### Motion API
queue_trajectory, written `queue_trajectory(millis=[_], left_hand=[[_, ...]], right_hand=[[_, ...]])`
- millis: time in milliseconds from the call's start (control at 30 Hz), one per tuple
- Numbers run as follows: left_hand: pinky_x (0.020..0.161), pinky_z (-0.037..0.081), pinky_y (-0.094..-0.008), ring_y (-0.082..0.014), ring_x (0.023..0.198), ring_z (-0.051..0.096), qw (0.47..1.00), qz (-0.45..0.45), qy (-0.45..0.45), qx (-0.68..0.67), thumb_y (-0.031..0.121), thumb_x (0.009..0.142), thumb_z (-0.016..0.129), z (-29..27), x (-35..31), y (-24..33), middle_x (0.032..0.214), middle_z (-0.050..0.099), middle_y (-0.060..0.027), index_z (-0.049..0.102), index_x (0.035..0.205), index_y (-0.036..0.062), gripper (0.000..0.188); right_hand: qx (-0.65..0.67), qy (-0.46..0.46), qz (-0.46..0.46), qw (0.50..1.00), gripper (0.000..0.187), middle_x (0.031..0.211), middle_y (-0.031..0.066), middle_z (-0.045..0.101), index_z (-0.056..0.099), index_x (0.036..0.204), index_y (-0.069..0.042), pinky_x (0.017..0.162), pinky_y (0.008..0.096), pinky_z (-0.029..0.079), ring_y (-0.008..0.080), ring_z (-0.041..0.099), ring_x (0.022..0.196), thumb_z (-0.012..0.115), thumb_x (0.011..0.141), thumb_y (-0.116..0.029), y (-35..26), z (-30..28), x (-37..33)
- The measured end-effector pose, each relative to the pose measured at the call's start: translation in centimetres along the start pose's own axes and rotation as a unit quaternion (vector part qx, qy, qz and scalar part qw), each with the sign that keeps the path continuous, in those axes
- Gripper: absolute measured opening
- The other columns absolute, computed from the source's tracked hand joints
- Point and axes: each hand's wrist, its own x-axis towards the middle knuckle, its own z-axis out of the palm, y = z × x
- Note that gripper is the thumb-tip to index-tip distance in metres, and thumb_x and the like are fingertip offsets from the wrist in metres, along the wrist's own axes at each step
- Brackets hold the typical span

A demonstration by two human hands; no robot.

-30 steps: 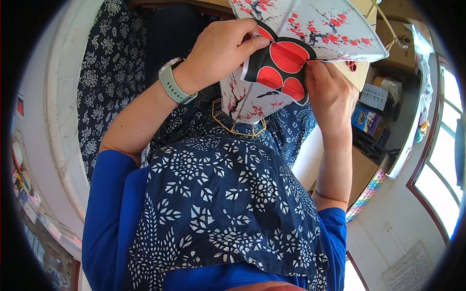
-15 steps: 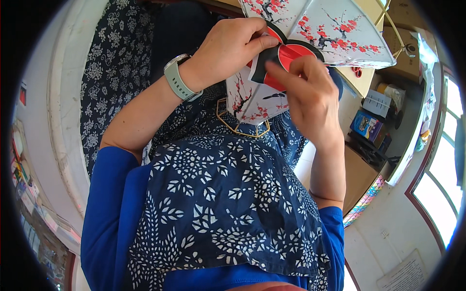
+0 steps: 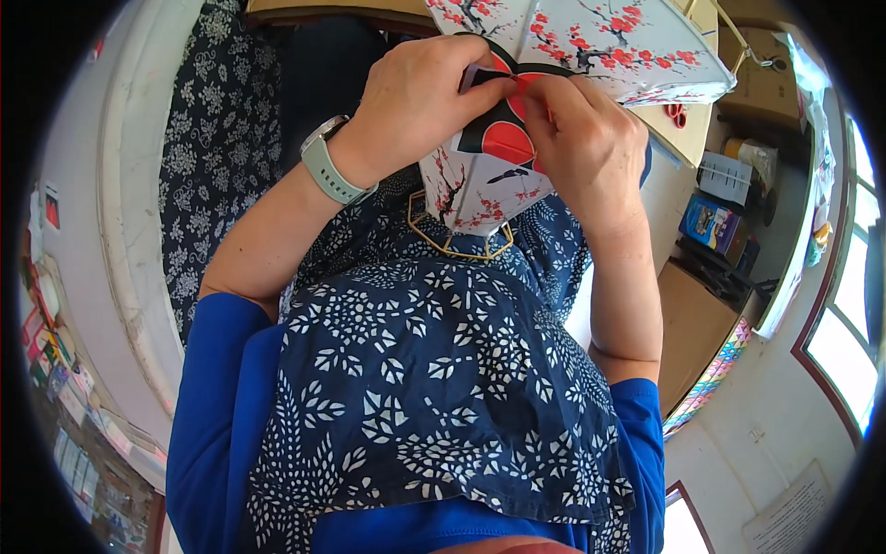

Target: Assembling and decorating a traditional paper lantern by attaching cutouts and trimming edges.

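Head view, our only one. Left grip [image 3: 420,106]: thumb and finger closed, pinching the black-and-red paper [image 3: 506,143] near its top edge; basically unchanged over the last second. Right grip [image 3: 591,143] is what changed. A second ago we had it out at the paper's right edge; half a second ago it was crossing over the paper; now its fingertips are right beside the left thumb. Fingers curled, tips at the paper; we can't tell whether they pinch it, since the hand hides that part.

The paper sits between and below both grips, its right portion now covered. Lantern [image 3: 628,51], white with red blossom, spreads above and right of the grips; a white panel [image 3: 480,189] hangs below, with a gold frame [image 3: 448,250] under it. Red-handled tool on the worktop, right of the right grip.

For the work, we'd judge: effort has narrowed to one spot near the paper's top, attachment to the lantern unclear.
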Motion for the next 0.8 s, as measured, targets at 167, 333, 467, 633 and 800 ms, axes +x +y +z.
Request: queue_trajectory(millis=[167, 333, 467, 633, 800], left_hand=[[0.054, 0.047, -0.0371, -0.0272, 0.061, 0.062, 0.997, -0.045, -0.041, -0.048, 0.029, 0.083, 0.072, -0.5, -0.1, -0.3, 0.066, 0.062, -0.0105, 0.068, 0.085, 0.006, 0.024], [0.059, 0.046, -0.036, -0.0253, 0.068, 0.063, 0.996, -0.002, 0.065, -0.057, 0.019, 0.079, 0.074, -0.6, -0.4, -0.1, 0.076, 0.062, -0.0082, 0.07, 0.091, 0.0087, 0.016], [0.071, 0.045, -0.0359, -0.0237, 0.08, 0.061, 0.98, 0.171, 0.075, 0.064, 0.012, 0.074, 0.075, -1.6, -0.9, 0.4, 0.086, 0.06, -0.0048, 0.071, 0.096, 0.0118, 0.022], [0.082, 0.041, -0.0373, -0.023, 0.09, 0.057, 0.968, 0.227, -0.005, 0.105, 0.007, 0.068, 0.075, -3.0, -3.5, 0.6, 0.093, 0.057, -0.002, 0.072, 0.1, 0.0143, 0.033], [0.079, 0.043, -0.0348, -0.0237, 0.085, 0.056, 0.978, 0.208, -0.003, 0.033, 0.0, 0.071, 0.072, -3.3, -3.1, 3.5, 0.09, 0.055, -0.0043, 0.072, 0.1, 0.0101, 0.031]], right_hand=[[-0.032, -0.048, 0.094, 0.994, 0.004, 0.074, 0.0074, 0.065, 0.071, 0.084, -0.008, 0.057, 0.0303, 0.049, 0.0222, 0.064, 0.063, 0.07, 0.081, -0.006, 2.2, -2.3, -2.8], [0.09, -0.02, 0.081, 0.992, 0.022, 0.081, 0.0094, 0.061, 0.073, 0.095, -0.008, 0.061, 0.0337, 0.049, 0.0254, 0.062, 0.071, 0.066, 0.076, 0.0, 3.1, -2.8, -4.1], [0.114, -0.012, 0.017, 0.993, 0.037, 0.084, 0.0103, 0.058, 0.074, 0.103, -0.008, 0.065, 0.0347, 0.049, 0.0274, 0.059, 0.077, 0.064, 0.069, 0.006, 3.5, -2.3, -4.7], [0.17, -0.016, -0.006, 0.985, 0.038, 0.084, 0.0095, 0.057, 0.074, 0.1, -0.007, 0.066, 0.0342, 0.049, 0.0273, 0.057, 0.077, 0.064, 0.067, 0.009, 3.1, -4.2, -5.8], [0.2, 0.029, 0.03, 0.979, 0.026, 0.083, 0.0087, 0.058, 0.071, 0.093, -0.006, 0.067, 0.0353, 0.049, 0.0275, 0.058, 0.077, 0.068, 0.069, 0.005, 0.6, -4.1, -4.8]])
